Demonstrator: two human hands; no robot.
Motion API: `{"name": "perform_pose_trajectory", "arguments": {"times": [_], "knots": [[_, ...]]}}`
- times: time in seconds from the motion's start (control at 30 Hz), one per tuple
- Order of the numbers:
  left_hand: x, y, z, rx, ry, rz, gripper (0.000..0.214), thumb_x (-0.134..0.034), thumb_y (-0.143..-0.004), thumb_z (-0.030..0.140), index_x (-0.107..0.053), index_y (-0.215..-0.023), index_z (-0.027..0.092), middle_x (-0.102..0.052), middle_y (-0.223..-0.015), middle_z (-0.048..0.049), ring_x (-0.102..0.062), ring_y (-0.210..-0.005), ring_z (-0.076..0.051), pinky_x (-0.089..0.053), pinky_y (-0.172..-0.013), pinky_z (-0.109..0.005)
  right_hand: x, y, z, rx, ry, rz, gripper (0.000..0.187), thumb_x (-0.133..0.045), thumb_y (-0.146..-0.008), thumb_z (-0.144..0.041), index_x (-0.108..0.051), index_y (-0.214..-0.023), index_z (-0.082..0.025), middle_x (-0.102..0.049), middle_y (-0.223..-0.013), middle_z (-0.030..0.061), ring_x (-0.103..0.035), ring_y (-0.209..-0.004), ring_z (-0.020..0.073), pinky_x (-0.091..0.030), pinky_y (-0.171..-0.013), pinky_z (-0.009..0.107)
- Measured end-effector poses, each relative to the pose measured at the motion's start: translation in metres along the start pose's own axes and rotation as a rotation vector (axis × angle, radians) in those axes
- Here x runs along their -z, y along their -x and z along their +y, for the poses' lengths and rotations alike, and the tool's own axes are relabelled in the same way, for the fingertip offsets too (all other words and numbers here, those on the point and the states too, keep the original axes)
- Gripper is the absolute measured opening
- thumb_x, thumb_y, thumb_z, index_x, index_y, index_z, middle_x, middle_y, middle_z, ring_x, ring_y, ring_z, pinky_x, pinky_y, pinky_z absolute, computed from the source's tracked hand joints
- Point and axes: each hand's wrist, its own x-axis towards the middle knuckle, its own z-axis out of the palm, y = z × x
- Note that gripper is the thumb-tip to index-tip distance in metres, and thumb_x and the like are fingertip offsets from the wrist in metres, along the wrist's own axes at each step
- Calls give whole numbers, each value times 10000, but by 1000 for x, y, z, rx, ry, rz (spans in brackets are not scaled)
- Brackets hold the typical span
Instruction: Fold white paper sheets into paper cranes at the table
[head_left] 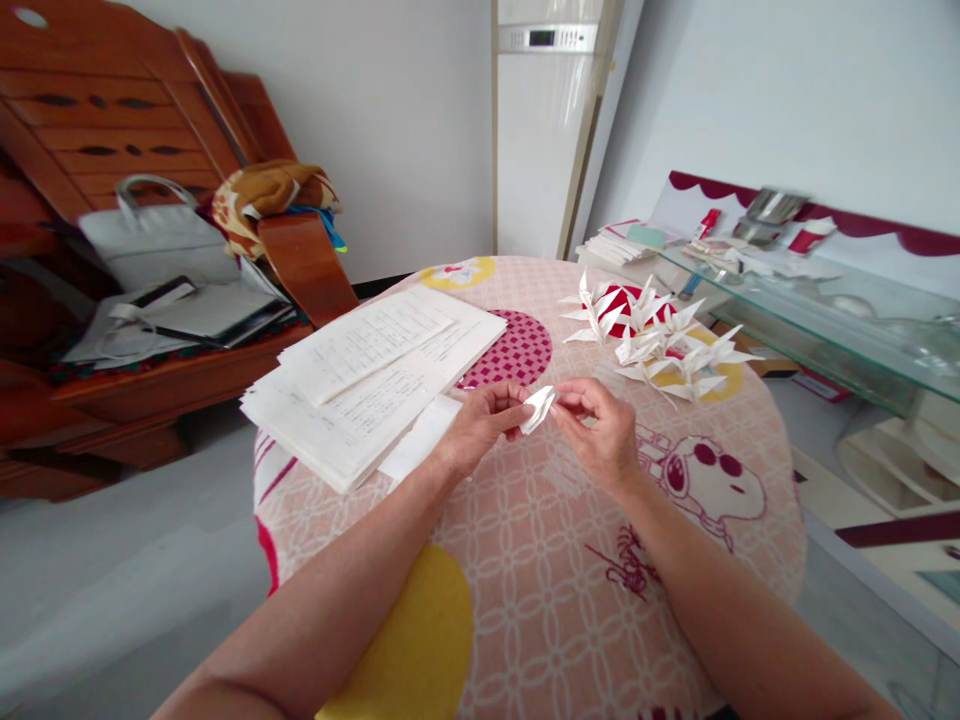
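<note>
Between my two hands, above the middle of the round table, is a small piece of folded white paper [538,408]. My left hand [486,420] pinches its left side between thumb and fingers. On the other side, the thumb and fingertips of my right hand [598,425] close on the paper's right edge. Several white folded paper cranes [664,340] stand in a group beyond my right hand. A thick stack of written sheets [367,385] lies to the left, with a blank white slip [421,437] partly under its edge, near my left wrist.
A patterned cloth [517,580] covers the round table. On the right stands a glass shelf [825,320] holding a metal container [776,205] and papers. A wooden bench [150,390] with a grey bag [157,240] is at left. A tall white cabinet-like unit [544,140] stands behind.
</note>
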Motion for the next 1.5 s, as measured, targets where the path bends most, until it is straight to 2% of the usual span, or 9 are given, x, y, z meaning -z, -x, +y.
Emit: {"name": "perform_pose_trajectory", "arguments": {"times": [0.2, 0.5, 0.63, 0.77, 0.97, 1.2, 1.3, 1.5], "knots": [[0, -1, -1, -8, -43, 8, 273, -752, -758, 364, -613, -820, 137, -598, -644, 13, -503, -559, -80, -387, -536, -205, 2, -3, -1, 45, -2, -35, 81, -654, -820, -184, -681, -895, -201, -742, -789, 31, -699, -684, 163, -534, -597, 247], [1, 0, 3, 0, -99, -14, 229, -738, -736, 323, -621, -800, 136, -597, -661, 11, -517, -585, -89, -401, -549, -209, 7, -5, -4, -174, -249, -228, 84, -634, -827, -239, -674, -845, -168, -692, -709, 19, -642, -606, 146, -503, -562, 250], [2, 1, 6, 17, -104, -58, 227, -730, -730, 329, -653, -810, 131, -591, -672, 8, -510, -593, -91, -400, -550, -210, 7, -6, -4, -155, -210, -220, 67, -640, -807, -227, -660, -782, -168, -665, -661, 4, -599, -565, 128, -467, -534, 236], [2, 1, 6, 32, -129, -75, 253, -724, -745, 361, -692, -855, 135, -593, -702, 4, -516, -630, -99, -411, -574, -212, 6, -7, -4, -56, -108, -191, 47, -633, -788, -183, -660, -754, -168, -654, -642, -5, -568, -546, 113, -448, -531, 224], [0, 1, 0, 79, -111, -89, 326, -745, -760, 444, -645, -744, 135, -567, -661, 14, -501, -606, -92, -396, -582, -214, 5, -6, -6, 51, -46, -155, 95, -602, -794, -134, -670, -738, -169, -672, -667, -4, -590, -581, 112, -466, -565, 215], [-2, 3, -1, 109, -11, -134, 435, -777, -737, 531, -658, -851, 128, -659, -738, -36, -616, -657, -129, -445, -634, -236, 4, -5, -9, 32, -69, -148, 104, -597, -832, -168, -675, -765, -183, -700, -685, 2, -616, -579, 122, -476, -552, 219], [-3, 3, -1, 112, 34, -119, 450, -805, -706, 532, -663, -862, 134, -643, -759, -16, -613, -633, -114, -450, -620, -229, 4, -4, -8, 24, -46, -146, 111, -596, -850, -204, -674, -772, -186, -694, -689, 8, -621, -590, 131, -485, -569, 232], [-3, 2, -4, 93, 43, -121, 408, -800, -730, 495, -679, -857, 127, -624, -716, -4, -552, -607, -82, -404, -588, -204, 4, -3, -7, 49, 0, -140, 122, -586, -864, -214, -673, -783, -186, -677, -685, 13, -605, -595, 137, -469, -572, 242]]}}
